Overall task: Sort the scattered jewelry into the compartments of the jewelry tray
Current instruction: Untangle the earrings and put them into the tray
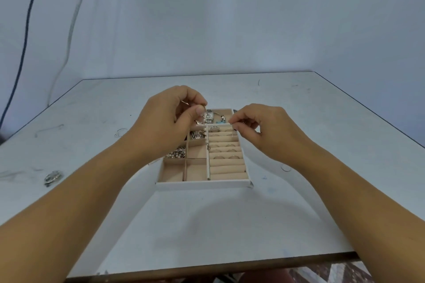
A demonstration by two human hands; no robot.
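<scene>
Over the jewelry tray (203, 184), the left hand (165, 122) is pinching a small earring (208, 115) at twelve o'clock. The right hand (264, 131) is pinching something tiny at one o'clock; what, I cannot tell.

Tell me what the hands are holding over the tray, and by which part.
The left hand pinches the top end of a thin chain that hangs down over the jewelry tray. The right hand is pinched shut too, but what it grips cannot be told.
</scene>
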